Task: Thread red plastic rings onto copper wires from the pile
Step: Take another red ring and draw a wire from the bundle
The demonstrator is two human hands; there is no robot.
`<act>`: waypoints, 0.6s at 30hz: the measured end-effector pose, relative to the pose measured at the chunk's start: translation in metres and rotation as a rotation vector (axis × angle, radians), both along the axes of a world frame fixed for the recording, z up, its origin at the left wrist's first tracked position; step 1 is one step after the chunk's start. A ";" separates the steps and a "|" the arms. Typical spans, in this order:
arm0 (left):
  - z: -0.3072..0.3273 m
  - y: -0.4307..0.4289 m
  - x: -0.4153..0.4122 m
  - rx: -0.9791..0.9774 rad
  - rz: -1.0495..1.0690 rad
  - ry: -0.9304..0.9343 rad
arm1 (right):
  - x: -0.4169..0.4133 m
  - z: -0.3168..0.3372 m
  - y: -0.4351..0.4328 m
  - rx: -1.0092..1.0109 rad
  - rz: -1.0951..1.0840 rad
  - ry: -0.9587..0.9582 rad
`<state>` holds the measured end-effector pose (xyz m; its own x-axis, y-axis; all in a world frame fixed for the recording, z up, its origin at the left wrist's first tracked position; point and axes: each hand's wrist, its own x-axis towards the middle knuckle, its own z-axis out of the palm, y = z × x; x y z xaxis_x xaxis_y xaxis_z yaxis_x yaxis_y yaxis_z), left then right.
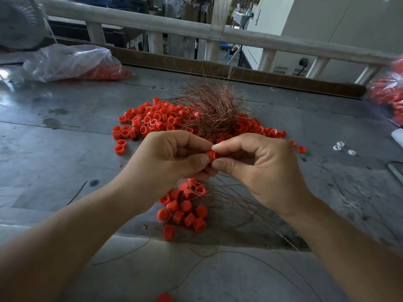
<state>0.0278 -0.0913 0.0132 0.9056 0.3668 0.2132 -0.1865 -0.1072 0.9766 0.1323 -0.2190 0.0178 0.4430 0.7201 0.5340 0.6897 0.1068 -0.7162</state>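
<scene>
A red plastic ring (211, 154) is pinched between the fingertips of my left hand (168, 162) and my right hand (257, 168), held above the grey table (65, 149). Behind my hands lies a pile of loose red rings (150, 120) with a tangled bundle of copper wires (211, 107) on top of it. Below my hands a cluster of red rings (185, 208) hangs or lies on thin copper wires (246, 203) that trail to the right and toward me. Whether a wire runs through the held ring is hidden by my fingers.
A clear plastic bag with red rings (72, 62) lies at the back left, another bag of red rings (388, 92) at the right edge. A few small white parts (340, 147) sit right of the pile. A wooden railing (196, 29) borders the table's far side.
</scene>
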 end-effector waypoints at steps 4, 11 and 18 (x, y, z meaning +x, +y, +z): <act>-0.001 0.000 0.000 0.030 -0.008 -0.008 | 0.000 0.001 0.000 -0.006 -0.007 0.001; -0.001 -0.004 -0.002 -0.072 -0.005 -0.015 | -0.001 0.001 -0.001 0.022 -0.029 -0.050; 0.000 -0.005 -0.004 -0.129 -0.023 0.006 | -0.003 -0.001 -0.001 0.049 -0.037 -0.126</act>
<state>0.0242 -0.0958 0.0137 0.9151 0.3701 0.1600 -0.1816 0.0241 0.9831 0.1294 -0.2201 0.0165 0.3964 0.6761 0.6211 0.7779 0.1120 -0.6184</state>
